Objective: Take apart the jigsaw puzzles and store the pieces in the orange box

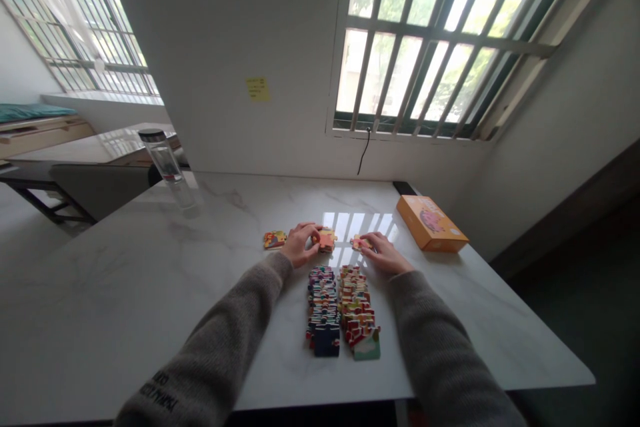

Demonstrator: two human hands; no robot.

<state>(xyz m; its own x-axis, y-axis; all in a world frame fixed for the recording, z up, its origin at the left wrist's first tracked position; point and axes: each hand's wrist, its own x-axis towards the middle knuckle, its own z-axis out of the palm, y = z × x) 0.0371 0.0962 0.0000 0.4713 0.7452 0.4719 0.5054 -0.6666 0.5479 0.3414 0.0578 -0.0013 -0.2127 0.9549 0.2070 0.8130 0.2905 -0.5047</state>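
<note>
On the marble-patterned table, my left hand (301,244) has its fingers closed on the left edge of an orange-yellow jigsaw puzzle piece (327,239). To the right, my right hand (384,253) pinches a smaller-looking orange-red puzzle piece (356,242); a gap separates the two pieces. Another colourful puzzle piece (275,239) lies left of my left hand. Between my forearms, two rows of overlapping puzzle pieces run toward me: a dark blue row (323,310) and a red and green row (359,307).
An orange box (431,223) rests at the table's right edge, with a black object (404,188) behind it. A clear bottle with a dark lid (164,157) stands at the back left. Barred windows and a wall with a yellow note (258,89) lie beyond the table (150,280).
</note>
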